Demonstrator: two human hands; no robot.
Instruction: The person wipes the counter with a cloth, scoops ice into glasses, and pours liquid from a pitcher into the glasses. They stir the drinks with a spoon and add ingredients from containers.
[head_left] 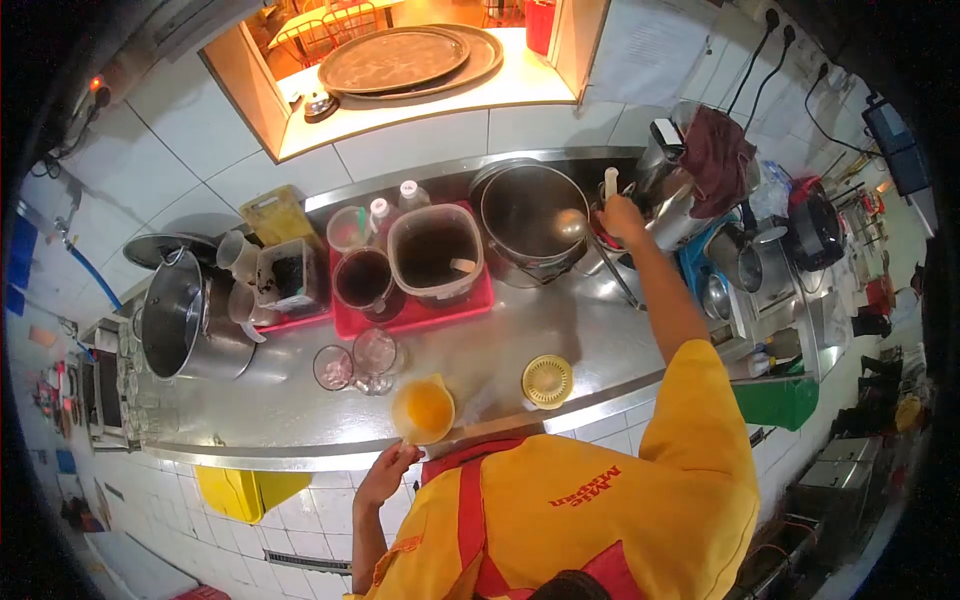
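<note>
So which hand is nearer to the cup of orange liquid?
Left. The left hand is right at the handle of the cup, on the person's side; the right hand is farther across the counter, beside the big pot.

Includes two large pots (228, 335), two serving trays (395, 60), two capped bottles (412, 195), one yellow juicer (547, 381), one orange-filled jug (404, 420).
</note>
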